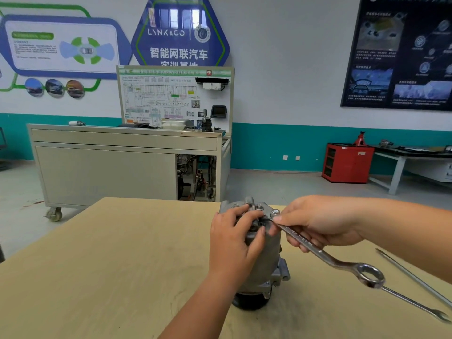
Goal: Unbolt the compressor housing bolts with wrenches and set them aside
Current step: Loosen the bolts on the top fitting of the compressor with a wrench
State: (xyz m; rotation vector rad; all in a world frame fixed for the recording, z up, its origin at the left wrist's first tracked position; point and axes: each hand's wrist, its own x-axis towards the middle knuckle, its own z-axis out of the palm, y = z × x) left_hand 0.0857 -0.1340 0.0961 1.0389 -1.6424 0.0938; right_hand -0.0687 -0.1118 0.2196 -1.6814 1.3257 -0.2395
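Observation:
A grey metal compressor (265, 260) stands upright on the wooden table (122, 265), pulley end down. Bolt heads (259, 207) show on its top housing. My left hand (232, 238) wraps over the upper left side of the compressor, fingers curled on the top edge. My right hand (318, 223) grips the shank of a silver ring wrench (342, 263), whose far end sits at the housing top by my left fingertips. The wrench's free ring end (370, 275) hangs out toward the right.
Two more long wrenches (415, 302) lie on the table at the right, near its edge. Beyond the table stand a grey wheeled training bench (122, 165), a red cabinet (347, 162) and a side table (413, 155).

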